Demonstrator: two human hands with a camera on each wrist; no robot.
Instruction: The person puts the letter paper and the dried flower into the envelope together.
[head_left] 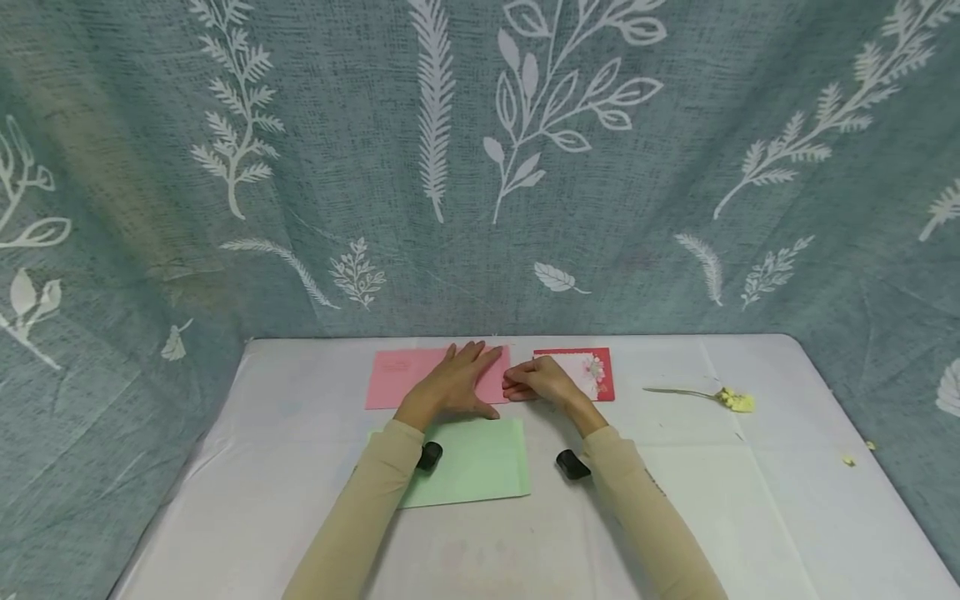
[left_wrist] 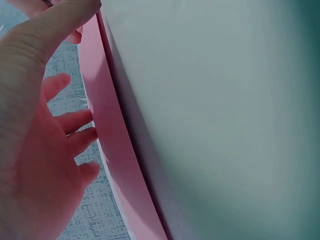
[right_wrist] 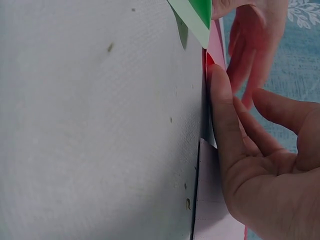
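Note:
A pink envelope [head_left: 393,379] lies near the table's far edge. My left hand [head_left: 457,382] rests on its right half, fingers spread toward the back and thumb near the front edge. At the envelope's right end, my right hand [head_left: 546,380] pinches the edge between thumb and fingers; in the right wrist view the thumb [right_wrist: 221,87] presses beside a small red fold. Along the left wrist view runs the envelope's long pink edge [left_wrist: 112,120]. Partly under my right hand is a red-bordered white card [head_left: 606,379] with printed flowers.
In front of the pink envelope lies a light green envelope [head_left: 487,467], partly beneath my left forearm. A yellow flower [head_left: 735,401] with a stem rests to the right, and petal bits [head_left: 848,461] lie near the right edge. A patterned teal cloth [head_left: 465,250] hangs behind.

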